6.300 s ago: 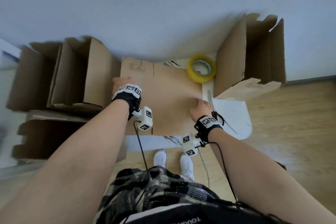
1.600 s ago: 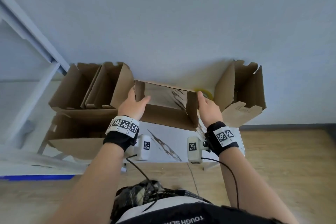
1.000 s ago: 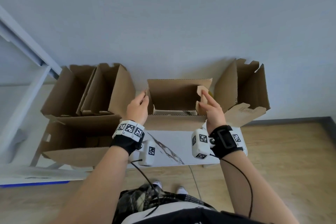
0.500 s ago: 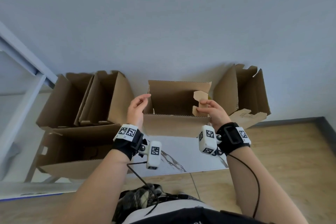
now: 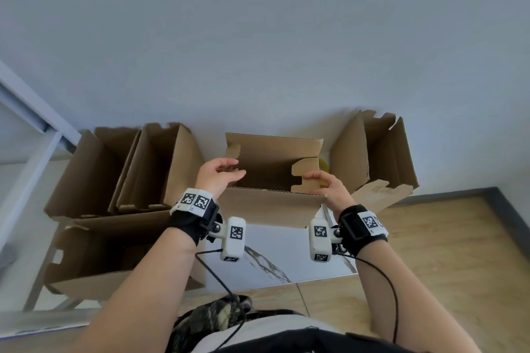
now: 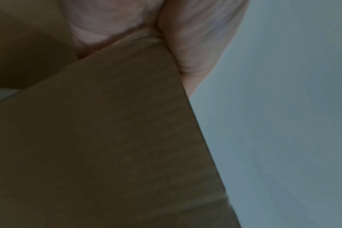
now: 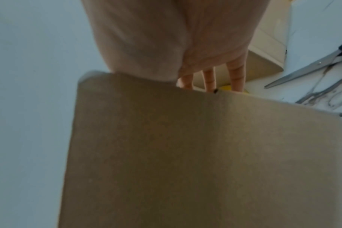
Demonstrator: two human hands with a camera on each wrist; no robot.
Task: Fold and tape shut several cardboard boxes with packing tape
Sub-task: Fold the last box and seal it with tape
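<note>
The bench [image 5: 286, 249], white and marble-veined, carries the open cardboard box [image 5: 269, 206] standing at its middle against the wall, with more unsealed boxes [image 5: 129, 175] crowding its left and another [image 5: 381, 152] on the right. Both short end flaps are being worked inward at once. The left hand [image 5: 218, 178] curls its grip over the left flap [image 6: 107, 138], palm pressing the top edge; the right hand [image 5: 327, 186] has its grip clamped on the notched right flap [image 5: 304, 175], thumb on one face, fingers [image 7: 209, 80] behind. The box looks light and nothing pins it down, so uneven pressure could skew it or slide it into its neighbours. The flaps may spring back up once released. The yellow tape roll [image 5: 324, 165] sits half hidden behind the box, and the scissors [image 7: 303, 67] lie beside it, awkward to reach while holding flaps.
</note>
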